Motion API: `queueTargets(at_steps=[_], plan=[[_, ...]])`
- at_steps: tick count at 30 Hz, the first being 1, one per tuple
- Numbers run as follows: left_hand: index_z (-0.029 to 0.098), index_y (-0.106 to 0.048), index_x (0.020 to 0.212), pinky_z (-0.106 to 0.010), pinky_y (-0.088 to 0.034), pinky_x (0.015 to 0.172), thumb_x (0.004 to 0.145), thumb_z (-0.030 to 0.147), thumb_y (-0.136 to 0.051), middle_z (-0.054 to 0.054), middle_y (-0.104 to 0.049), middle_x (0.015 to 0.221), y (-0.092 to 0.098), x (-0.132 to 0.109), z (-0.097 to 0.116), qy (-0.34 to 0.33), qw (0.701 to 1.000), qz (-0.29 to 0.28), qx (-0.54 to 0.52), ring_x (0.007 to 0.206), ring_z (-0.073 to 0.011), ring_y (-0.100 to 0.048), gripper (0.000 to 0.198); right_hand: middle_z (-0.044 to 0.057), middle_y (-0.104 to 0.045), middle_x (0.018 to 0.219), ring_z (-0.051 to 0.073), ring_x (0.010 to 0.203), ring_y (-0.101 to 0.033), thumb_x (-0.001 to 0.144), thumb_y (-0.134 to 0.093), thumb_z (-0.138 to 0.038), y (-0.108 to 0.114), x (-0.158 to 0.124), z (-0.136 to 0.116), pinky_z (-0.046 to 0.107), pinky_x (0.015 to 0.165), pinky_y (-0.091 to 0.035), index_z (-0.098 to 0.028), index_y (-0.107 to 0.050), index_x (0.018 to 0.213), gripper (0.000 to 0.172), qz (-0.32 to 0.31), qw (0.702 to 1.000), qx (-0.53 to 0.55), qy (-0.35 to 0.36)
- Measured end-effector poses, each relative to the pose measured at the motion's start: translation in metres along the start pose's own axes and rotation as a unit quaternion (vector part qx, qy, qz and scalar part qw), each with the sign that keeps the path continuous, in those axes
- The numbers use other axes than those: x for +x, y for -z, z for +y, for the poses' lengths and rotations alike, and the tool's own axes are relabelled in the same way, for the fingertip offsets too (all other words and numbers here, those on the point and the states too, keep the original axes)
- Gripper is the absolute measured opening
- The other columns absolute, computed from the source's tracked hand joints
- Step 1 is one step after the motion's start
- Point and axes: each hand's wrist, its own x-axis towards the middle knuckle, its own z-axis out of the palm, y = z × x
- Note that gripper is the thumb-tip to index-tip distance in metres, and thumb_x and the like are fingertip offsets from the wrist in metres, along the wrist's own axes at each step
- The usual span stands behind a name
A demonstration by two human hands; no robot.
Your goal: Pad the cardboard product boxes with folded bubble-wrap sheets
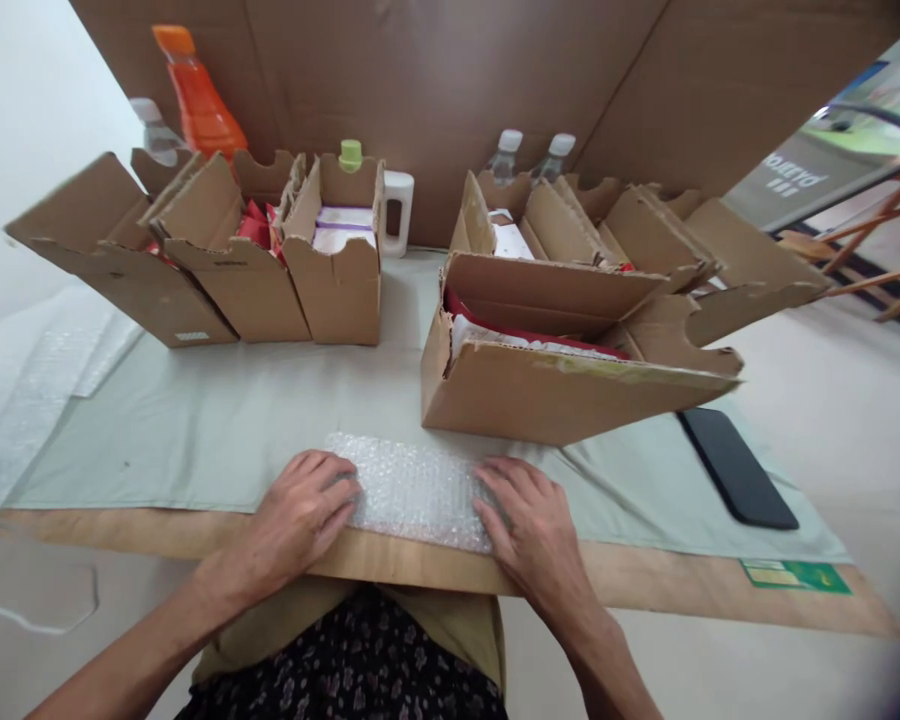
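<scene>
From afar, I saw the left hand and right hand resting unclenched on bubble wrap that uneven pressure (I judged) could skew.

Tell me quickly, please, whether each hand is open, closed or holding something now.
Left hand: open, fingers resting at the left end of the bubble wrap.
Right hand: open, fingers resting at the bubble wrap's right end.

Counter: bubble-wrap sheet at front edge; three boxes behind, left; single box behind, right; phone farther right.
</scene>
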Motion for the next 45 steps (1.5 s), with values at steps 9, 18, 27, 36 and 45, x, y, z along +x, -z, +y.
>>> queueTargets(at_steps=[9,18,27,36,45], plan=[[0.020,-0.057,0.130,-0.051,-0.055,0.101,0.096,0.012,-0.057,-0.015,-0.061,0.133,0.001,-0.002,0.003,0.044,0.998,0.035,-0.006,0.124,-0.0310,-0.057,0.035,0.017,-0.069,0.124,0.030,0.107,-0.065,0.099,-0.059,-0.009,0.003,0.005,-0.014,0.049,0.094,-0.048,-0.018,-0.061,0.095,0.010,0.073,0.997,-0.013,0.030],[0.021,-0.045,0.149,-0.058,-0.044,0.115,0.089,0.022,-0.062,-0.014,-0.064,0.139,0.026,0.015,-0.015,0.037,0.997,-0.044,-0.053,0.136,-0.0347,-0.053,0.062,0.016,-0.071,0.120,0.021,0.113,-0.068,0.095,-0.049,0.003,0.030,0.000,-0.036,0.046,0.104,-0.045,-0.020,-0.053,0.102,0.023,0.062,0.988,0.113,0.081],[0.024,-0.056,0.087,-0.035,-0.055,0.094,0.089,0.008,-0.051,-0.002,-0.073,0.099,0.052,0.003,-0.011,-0.002,0.995,-0.022,-0.097,0.098,-0.0189,-0.069,0.018,0.010,-0.073,0.120,0.024,0.096,-0.072,0.089,-0.070,-0.022,0.022,-0.010,-0.044,0.038,0.083,-0.058,-0.023,-0.052,0.139,0.053,-0.126,0.961,0.236,-0.065],[0.027,-0.058,0.094,-0.045,-0.053,0.105,0.091,0.013,-0.062,0.001,-0.071,0.121,0.125,-0.033,-0.008,0.135,0.966,0.219,-0.010,0.117,-0.0253,-0.069,0.015,0.006,-0.073,0.109,0.020,0.100,-0.068,0.096,-0.053,-0.004,0.009,0.084,-0.084,0.036,0.085,-0.050,-0.023,-0.060,0.096,0.020,0.083,0.949,0.287,0.096],[0.025,-0.061,0.121,-0.049,-0.048,0.115,0.091,0.024,-0.063,-0.009,-0.072,0.130,0.075,-0.091,-0.028,0.143,0.986,0.073,-0.034,0.122,-0.0285,-0.067,0.030,0.007,-0.076,0.112,0.024,0.104,-0.070,0.089,-0.050,-0.002,-0.035,0.078,-0.065,0.042,0.089,-0.050,-0.023,-0.062,0.097,0.025,-0.052,0.964,0.211,0.155]])
